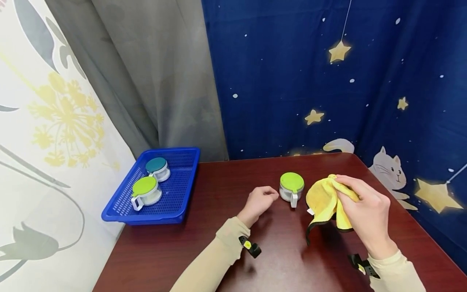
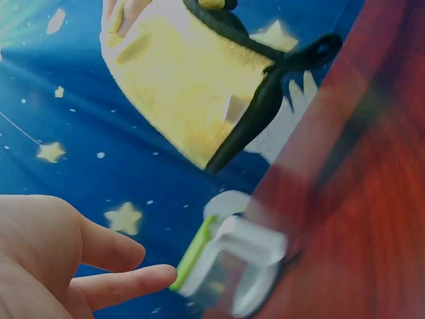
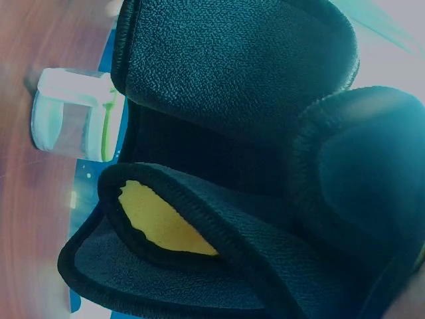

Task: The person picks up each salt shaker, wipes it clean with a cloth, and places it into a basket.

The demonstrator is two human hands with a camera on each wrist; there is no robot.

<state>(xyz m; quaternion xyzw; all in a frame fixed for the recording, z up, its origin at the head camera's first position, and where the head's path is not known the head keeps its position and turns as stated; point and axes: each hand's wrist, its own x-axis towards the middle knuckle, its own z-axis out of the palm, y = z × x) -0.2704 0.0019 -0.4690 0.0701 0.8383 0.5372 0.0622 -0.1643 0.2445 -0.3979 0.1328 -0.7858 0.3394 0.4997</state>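
Pinching the yellow cloth (image 1: 324, 198) near its top, the right hand (image 1: 370, 207) holds it just right of the green-lid jar (image 1: 292, 189), which stands upright on the brown table (image 1: 233, 184). The left hand (image 1: 258, 203) is beside this jar, on its left; its fingertips are w/ a narrow gap b/w them and hold nothing. Whether they touch the jar, I cannot tell.

In my judgement, the jar could slide or tip if it is pushed from one side only, b/c no hand grips it. Also the black loop (image 2: 325, 53) of the cloth hangs loose & might catch on the white handle (image 1: 294, 200), which points to the near side.

At left, the blue basket (image 1: 176, 192) contains 2 similar jars, both w/ lid on: the teal-lid jar (image 1: 158, 168) farther, the other green-lid jar (image 1: 147, 190) nearer. What is inside all 3 jars, I cannot tell.
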